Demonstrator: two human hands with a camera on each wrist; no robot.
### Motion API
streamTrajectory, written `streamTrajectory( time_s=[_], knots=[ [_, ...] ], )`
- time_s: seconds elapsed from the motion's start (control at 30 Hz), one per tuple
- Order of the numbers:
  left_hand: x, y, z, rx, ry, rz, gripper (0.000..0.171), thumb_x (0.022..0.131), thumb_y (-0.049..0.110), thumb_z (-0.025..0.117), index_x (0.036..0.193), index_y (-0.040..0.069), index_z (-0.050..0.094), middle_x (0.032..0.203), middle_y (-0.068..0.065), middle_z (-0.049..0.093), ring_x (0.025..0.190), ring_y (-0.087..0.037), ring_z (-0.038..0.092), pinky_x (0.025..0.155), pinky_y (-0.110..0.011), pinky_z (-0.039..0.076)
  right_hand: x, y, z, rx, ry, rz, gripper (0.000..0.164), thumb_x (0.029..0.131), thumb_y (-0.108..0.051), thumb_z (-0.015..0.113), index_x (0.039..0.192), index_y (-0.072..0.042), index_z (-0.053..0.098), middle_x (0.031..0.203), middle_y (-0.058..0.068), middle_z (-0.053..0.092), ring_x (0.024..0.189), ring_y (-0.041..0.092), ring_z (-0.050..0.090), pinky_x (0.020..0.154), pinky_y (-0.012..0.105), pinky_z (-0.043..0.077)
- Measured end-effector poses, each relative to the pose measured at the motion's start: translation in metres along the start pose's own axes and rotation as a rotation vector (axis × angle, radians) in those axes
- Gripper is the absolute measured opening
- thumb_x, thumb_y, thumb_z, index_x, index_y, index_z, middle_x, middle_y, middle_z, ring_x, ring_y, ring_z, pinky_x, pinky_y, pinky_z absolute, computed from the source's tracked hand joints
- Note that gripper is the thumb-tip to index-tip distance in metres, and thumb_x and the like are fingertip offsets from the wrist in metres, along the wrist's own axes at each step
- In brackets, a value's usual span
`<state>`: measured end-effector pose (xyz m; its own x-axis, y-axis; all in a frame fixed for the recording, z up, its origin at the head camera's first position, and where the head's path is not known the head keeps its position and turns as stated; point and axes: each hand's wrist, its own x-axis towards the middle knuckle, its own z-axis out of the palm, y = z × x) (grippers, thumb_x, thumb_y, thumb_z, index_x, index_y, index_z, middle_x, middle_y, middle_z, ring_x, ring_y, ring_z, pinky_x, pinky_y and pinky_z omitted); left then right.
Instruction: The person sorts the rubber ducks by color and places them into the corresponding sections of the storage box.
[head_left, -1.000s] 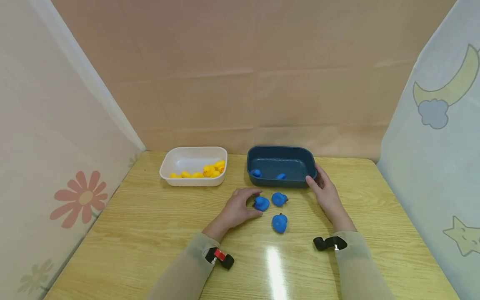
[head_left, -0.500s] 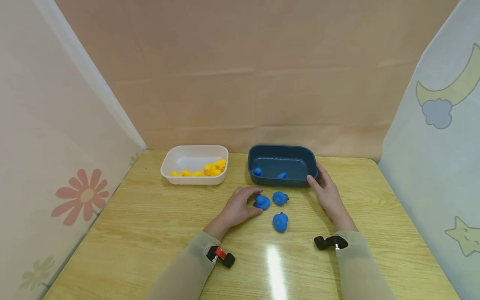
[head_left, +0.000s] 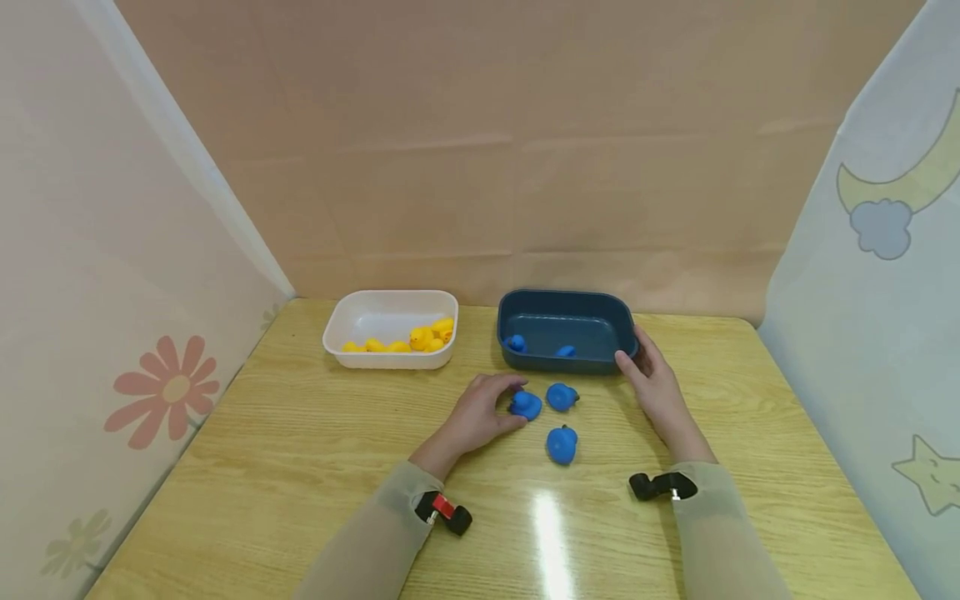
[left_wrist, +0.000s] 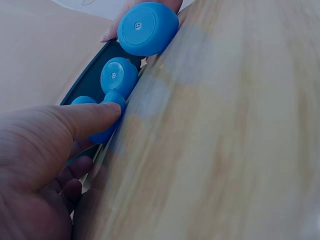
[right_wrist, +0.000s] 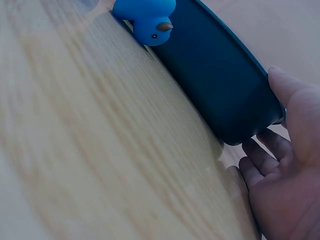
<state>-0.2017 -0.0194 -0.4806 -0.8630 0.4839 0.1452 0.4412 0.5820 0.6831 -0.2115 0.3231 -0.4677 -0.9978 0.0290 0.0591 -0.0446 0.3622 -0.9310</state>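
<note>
In the head view, my left hand [head_left: 476, 421] is curved round a blue rubber duck [head_left: 527, 406] on the table, thumb on the near side and index finger on the far side. The left wrist view has the thumb [left_wrist: 102, 117] overlapping this duck. Two more blue ducks lie tipped over close by: one duck [head_left: 561, 397] just right of it, the other duck [head_left: 562, 446] nearer to me. My right hand [head_left: 663, 400] holds the right end of a dark blue tray [head_left: 566, 364], its thumb [right_wrist: 285, 85] at the rim and fingers at the end wall.
Two blue ducks, one duck [head_left: 516, 342] at the left and another duck [head_left: 566, 352] near the middle, lie inside the dark tray. To its left stands a white tray [head_left: 390, 361] with several yellow ducks [head_left: 422, 337]. A tan backdrop [head_left: 480, 167] rises behind the wooden table [head_left: 300, 467].
</note>
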Motion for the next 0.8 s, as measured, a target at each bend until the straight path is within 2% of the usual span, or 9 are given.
streamTrajectory(
  time_s=[0.13, 0.37, 0.5, 0.8],
  knots=[
    [0.0, 0.0, 0.001, -0.007, 0.006, 0.001, 0.057, 0.098, 0.026, 0.089, 0.149, 0.019, 0.067, 0.147, 0.003, 0.069, 0.126, -0.021, 0.055, 0.107, -0.04, 0.05, -0.001, 0.0, 0.0, 0.005, -0.001, -0.006, 0.083, 0.116, -0.042, 0.06, 0.179, -0.027, 0.009, 0.183, 0.016, 0.012, 0.167, 0.043, 0.016, 0.131, 0.062, 0.023],
    [-0.002, 0.003, -0.001, -0.074, 0.032, -0.037, 0.054, 0.098, 0.025, 0.089, 0.147, 0.016, 0.068, 0.142, 0.002, 0.069, 0.124, -0.022, 0.055, 0.106, -0.041, 0.052, 0.0, 0.002, 0.0, 0.001, 0.001, -0.011, 0.083, 0.115, -0.043, 0.06, 0.179, -0.027, 0.01, 0.182, 0.018, 0.013, 0.166, 0.044, 0.018, 0.13, 0.062, 0.024],
    [-0.003, 0.007, -0.004, -0.081, 0.05, -0.051, 0.054, 0.098, 0.026, 0.089, 0.147, 0.017, 0.068, 0.139, 0.002, 0.069, 0.122, -0.021, 0.056, 0.104, -0.04, 0.054, 0.0, 0.003, 0.001, -0.003, 0.003, -0.006, 0.083, 0.115, -0.043, 0.06, 0.179, -0.027, 0.01, 0.182, 0.018, 0.013, 0.166, 0.044, 0.019, 0.131, 0.062, 0.024],
    [-0.004, 0.019, -0.012, -0.08, 0.111, -0.028, 0.051, 0.099, 0.022, 0.088, 0.145, 0.014, 0.068, 0.136, 0.0, 0.069, 0.118, -0.023, 0.057, 0.101, -0.041, 0.055, 0.0, 0.003, 0.0, -0.008, 0.005, -0.02, 0.082, 0.116, -0.04, 0.06, 0.18, -0.026, 0.01, 0.182, 0.018, 0.015, 0.166, 0.043, 0.02, 0.13, 0.061, 0.024]
  ],
)
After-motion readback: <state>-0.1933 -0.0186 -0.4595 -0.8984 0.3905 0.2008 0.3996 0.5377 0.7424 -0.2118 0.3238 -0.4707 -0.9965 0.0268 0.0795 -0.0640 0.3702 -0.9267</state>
